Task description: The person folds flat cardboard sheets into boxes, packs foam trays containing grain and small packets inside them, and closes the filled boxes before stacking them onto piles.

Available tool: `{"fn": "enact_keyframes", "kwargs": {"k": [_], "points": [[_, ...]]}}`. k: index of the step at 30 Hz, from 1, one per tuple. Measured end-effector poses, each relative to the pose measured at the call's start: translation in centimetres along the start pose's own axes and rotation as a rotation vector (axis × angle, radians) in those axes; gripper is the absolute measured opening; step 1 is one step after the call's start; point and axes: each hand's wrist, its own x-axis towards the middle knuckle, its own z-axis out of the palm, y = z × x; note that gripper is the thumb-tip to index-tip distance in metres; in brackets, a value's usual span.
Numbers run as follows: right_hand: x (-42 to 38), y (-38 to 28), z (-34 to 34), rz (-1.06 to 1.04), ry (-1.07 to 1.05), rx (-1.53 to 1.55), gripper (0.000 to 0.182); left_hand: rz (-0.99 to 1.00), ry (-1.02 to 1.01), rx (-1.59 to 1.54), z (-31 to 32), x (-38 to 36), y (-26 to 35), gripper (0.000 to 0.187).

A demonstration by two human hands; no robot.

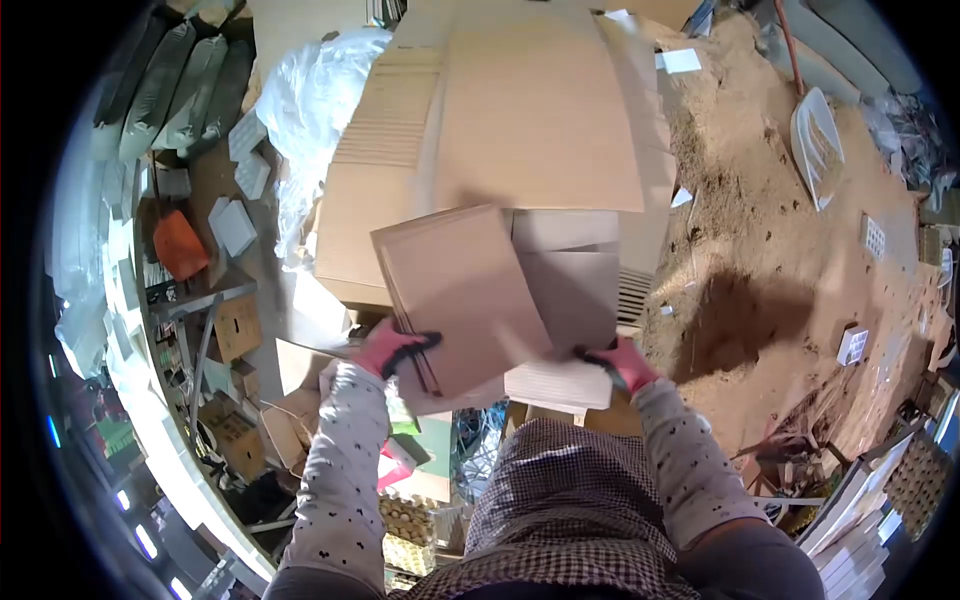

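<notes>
My left hand point(397, 347), in a pink glove with dark fingers, grips the left edge of a stack of folded cardboard sheets point(465, 300). The stack is tilted, and its layered edges show on the left. Under and beside it lies another brown cardboard piece point(570, 290). My right hand point(622, 362), gloved the same way, has its fingers closed over the lower right edge of the cardboard; its grip is partly blurred. Larger flattened cardboard point(540, 110) spreads out beyond both hands.
Clear plastic wrap point(325, 95) lies left of the large cardboard. Brown loose material point(740, 220) covers the floor at right, with a white shovel point(818, 145) on it. An orange shovel point(180, 245) stands at left. Egg trays point(408, 530) are below my left arm.
</notes>
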Motion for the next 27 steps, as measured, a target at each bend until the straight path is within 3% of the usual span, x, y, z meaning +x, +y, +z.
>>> {"fn": "enact_keyframes", "kwargs": {"k": [1, 2, 3, 4, 5, 6, 7, 8, 9, 10, 11, 12, 13, 14, 15, 17, 18, 19, 20, 21, 23, 24, 25, 26, 27], "points": [[-0.1, 1.5, 1.2, -0.113, -0.020, 0.112, 0.048, 0.098, -0.053, -0.025, 0.8, 0.8, -2.1, 0.052], [0.4, 3.4, 3.3, -0.233, 0.141, 0.176, 0.052, 0.118, 0.052, 0.177, 4.6, -1.1, 0.1, 0.050], [1.1, 5.2, 4.0, -0.214, 0.358, -0.224, 0.055, 0.110, 0.074, 0.239, 6.3, -1.5, 0.2, 0.048], [-1.0, 0.9, 7.4, -0.087, 0.299, -0.642, 0.059, 0.261, 0.291, 0.225, 8.6, -1.5, -1.7, 0.047], [-3.5, -3.8, 11.1, 0.047, 0.234, -1.056, 0.064, 0.316, 0.381, 0.520, 11.5, -2.9, -1.2, 0.063], [-2.6, -0.9, 12.0, -0.301, 0.301, -0.983, 0.067, 0.129, 0.501, 1.045, 15.9, -5.8, 1.6, 0.080], [-1.6, 1.7, 12.7, -0.647, 0.368, -0.882, 0.070, 0.335, 0.566, 1.007, 16.7, -6.3, 0.6, 0.074], [-2.4, -0.5, 13.0, -0.361, 0.356, -1.003, 0.069, 0.221, 0.549, 1.020, 15.6, -6.5, 1.1, 0.079], [-4.4, -3.8, 12.3, -0.189, 0.256, -0.667, 0.069, 0.109, 0.529, 1.024, 13.9, -6.6, 1.5, 0.084], [-2.0, -0.4, 9.4, -0.206, 0.232, -0.386, 0.063, 0.233, 0.456, 0.685, 10.4, -6.5, 0.7, 0.071], [-2.0, 0.2, 7.3, -0.224, 0.179, -0.154, 0.057, 0.133, 0.342, 0.483, 5.2, -4.6, -0.7, 0.053], [-2.0, 0.8, 5.2, -0.233, 0.126, 0.079, 0.051, 0.272, 0.202, 0.119, 3.6, -7.4, 1.9, 0.042], [-4.5, -1.5, 3.9, -0.241, 0.046, 0.258, 0.045, 0.352, 0.180, 0.025, -0.8, -7.0, 0.3, 0.040], [-5.4, -2.1, 2.3, -0.060, -0.009, 0.268, 0.040, 0.333, 0.115, -0.218, -2.3, -8.2, 1.7, 0.042], [-5.5, -1.5, 1.5, -0.066, -0.035, 0.292, 0.041, 0.301, 0.044, -0.456, -2.0, -10.0, 4.1, 0.044], [-4.6, 0.4, 0.3, -0.076, -0.097, 0.338, 0.042, 0.498, -0.188, -0.588, 3.2, -14.0, 9.6, 0.045], [-6.0, -0.5, 1.1, -0.037, -0.034, 0.281, 0.043, 0.593, -0.273, -0.630, 4.3, -12.5, 10.1, 0.047], [-3.8, 2.4, 0.8, -0.105, -0.104, 0.363, 0.048, 0.688, -0.356, -0.670, 5.1, -10.3, 10.2, 0.048], [-3.3, 4.2, 1.9, -0.271, -0.041, 0.288, 0.049, 0.629, -0.123, -0.709, 5.8, -6.6, 9.4, 0.048], [-2.7, 5.2, 3.3, -0.432, 0.028, 0.211, 0.051, 0.779, 0.275, -0.313, 7.6, -2.2, 8.2, 0.043], [-6.4, 2.4, 6.8, -0.310, 0.402, -0.623, 0.048, 0.634, 0.169, -0.280, 13.3, 5.6, 6.6, 0.037], [-6.9, 2.6, 8.3, -0.390, 0.461, -0.710, 0.049, 0.601, 0.364, 0.186, 15.5, 8.0, 5.8, 0.037], [-7.3, 2.9, 9.5, -0.470, 0.517, -0.802, 0.051, 0.712, 0.376, 0.446, 15.3, 12.6, 3.7, 0.039], [-8.5, 2.2, 10.3, -0.444, 0.399, -0.891, 0.051, 0.375, 0.299, -0.331, 16.7, 16.1, 3.8, 0.041], [-10.0, 1.5, 10.7, -0.413, 0.279, -0.976, 0.051, 0.457, 0.300, -0.114, 15.9, 18.5, 3.1, 0.040]]}}
